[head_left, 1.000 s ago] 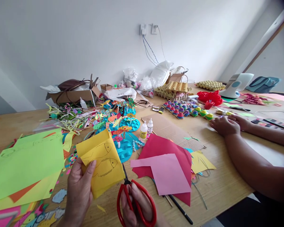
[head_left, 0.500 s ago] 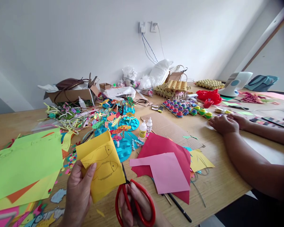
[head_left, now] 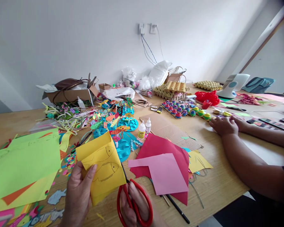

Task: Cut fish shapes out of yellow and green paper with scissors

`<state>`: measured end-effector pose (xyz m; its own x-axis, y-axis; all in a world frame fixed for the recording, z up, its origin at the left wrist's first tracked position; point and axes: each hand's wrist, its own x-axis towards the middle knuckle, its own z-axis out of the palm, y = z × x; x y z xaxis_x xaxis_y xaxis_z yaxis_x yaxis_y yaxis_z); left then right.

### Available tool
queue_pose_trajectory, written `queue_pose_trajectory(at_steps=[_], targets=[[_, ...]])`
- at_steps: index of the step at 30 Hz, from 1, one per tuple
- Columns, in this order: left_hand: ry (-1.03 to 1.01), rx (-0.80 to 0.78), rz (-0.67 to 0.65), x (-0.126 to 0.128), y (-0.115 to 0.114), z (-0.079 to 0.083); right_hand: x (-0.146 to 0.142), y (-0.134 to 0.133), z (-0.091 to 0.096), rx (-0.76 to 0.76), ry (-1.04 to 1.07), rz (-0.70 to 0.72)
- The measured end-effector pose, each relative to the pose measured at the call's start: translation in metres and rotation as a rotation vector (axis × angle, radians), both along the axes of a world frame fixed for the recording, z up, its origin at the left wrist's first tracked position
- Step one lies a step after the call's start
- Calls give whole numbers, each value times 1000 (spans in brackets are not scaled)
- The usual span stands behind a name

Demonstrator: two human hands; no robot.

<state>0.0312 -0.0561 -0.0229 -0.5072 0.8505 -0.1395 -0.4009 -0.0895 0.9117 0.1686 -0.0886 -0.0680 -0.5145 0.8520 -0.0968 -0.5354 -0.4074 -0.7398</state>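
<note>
My left hand [head_left: 79, 195] pinches a folded yellow paper [head_left: 101, 167] with two fish outlines pencilled on it, thumb on its front face. My right hand [head_left: 134, 208] has fingers through the loops of red-handled scissors [head_left: 132, 201], whose dark blades reach up to the yellow paper's right edge. Both hands are low at the table's near edge.
Green and yellow sheets [head_left: 23, 164] lie left; red paper [head_left: 163, 148] and pink paper [head_left: 165, 173] lie right, over a black pencil [head_left: 177, 212]. Glue bottles [head_left: 144, 129], blue fish craft discs [head_left: 123, 138], egg trays [head_left: 171, 86] and a cardboard box [head_left: 71, 94] sit farther back. Another person's forearms [head_left: 241, 148] rest at right.
The view has drifted slightly; the scissors and yellow paper stay together in my hands, with hardly any other movement.
</note>
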Motion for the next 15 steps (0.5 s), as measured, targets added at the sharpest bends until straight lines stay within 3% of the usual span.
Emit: queue_pose_trajectory(at_steps=[5, 15], targets=[[18, 9, -10, -3, -2, -4, 1, 0, 0, -25, 3, -27], [13, -4, 0, -3, -1, -5, 13, 2, 3, 16, 13, 62]])
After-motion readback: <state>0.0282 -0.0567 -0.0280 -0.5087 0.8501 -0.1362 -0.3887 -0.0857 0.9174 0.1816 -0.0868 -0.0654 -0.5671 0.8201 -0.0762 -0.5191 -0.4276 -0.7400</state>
